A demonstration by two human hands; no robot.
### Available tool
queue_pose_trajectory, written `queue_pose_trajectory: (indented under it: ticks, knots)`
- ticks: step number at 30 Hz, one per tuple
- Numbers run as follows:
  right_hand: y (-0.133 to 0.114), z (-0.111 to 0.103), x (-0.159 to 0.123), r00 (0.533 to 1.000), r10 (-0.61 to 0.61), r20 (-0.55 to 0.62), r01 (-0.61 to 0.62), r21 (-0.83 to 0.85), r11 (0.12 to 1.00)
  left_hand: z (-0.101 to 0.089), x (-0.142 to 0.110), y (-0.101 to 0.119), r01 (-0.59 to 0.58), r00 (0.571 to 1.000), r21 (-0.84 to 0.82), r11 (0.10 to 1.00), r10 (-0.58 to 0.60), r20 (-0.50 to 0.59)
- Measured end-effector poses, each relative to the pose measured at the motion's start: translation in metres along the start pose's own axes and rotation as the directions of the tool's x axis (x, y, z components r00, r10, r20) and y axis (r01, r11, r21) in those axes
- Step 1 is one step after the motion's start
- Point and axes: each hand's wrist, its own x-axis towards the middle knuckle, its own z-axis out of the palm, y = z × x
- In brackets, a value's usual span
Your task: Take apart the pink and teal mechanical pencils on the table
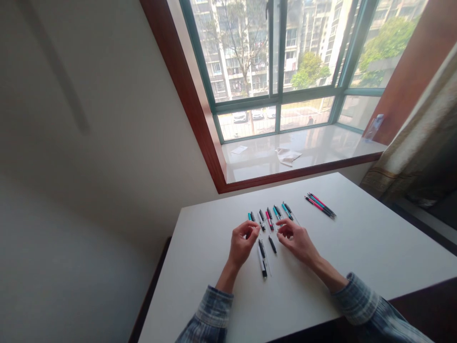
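My left hand [244,242] is raised just over the table, thumb and forefinger pinched on something small and thin that I cannot make out. Facing it, my right hand [294,239] has its thumb and forefinger apart, with nothing visible between them. Beneath and between the hands lie a loose black pen part [272,244] and a white pen barrel [262,266]. A black pen grip [262,248] and a thin clear refill [267,261] are beside that barrel. Beyond my fingers runs a row of pen parts, including a pink barrel [269,221] and a teal barrel [287,211].
Several whole pens [320,206] in red, teal and black lie together at the right on the white table [207,238]. Behind it, the window sill [321,147] carries a crumpled white cloth [287,156] and a clear bottle [373,127]. A curtain [414,147] hangs at the right.
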Motion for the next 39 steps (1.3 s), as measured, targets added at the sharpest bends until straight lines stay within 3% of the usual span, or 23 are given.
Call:
queue_pose_trajectory:
  ticks: [14,25,39]
  knots:
    - [-0.0005,0.0047,-0.0024,0.990,-0.060,0.128,0.082,-0.178,0.981,-0.0015,0.0003,-0.0024,-0.007,1.000,0.005,1.000,0.007,0.023]
    - [0.0031,0.0021,-0.0016,0.993,-0.084,0.079,0.104,-0.302,0.948,-0.0016,0.0005,-0.0038,-0.001,1.000,0.014,1.000,0.000,0.031]
    - [0.0025,0.0028,-0.0028,0.984,-0.112,0.141,0.152,-0.317,0.936,-0.0015,0.0003,-0.0029,0.006,0.999,0.028,1.000,-0.007,0.034]
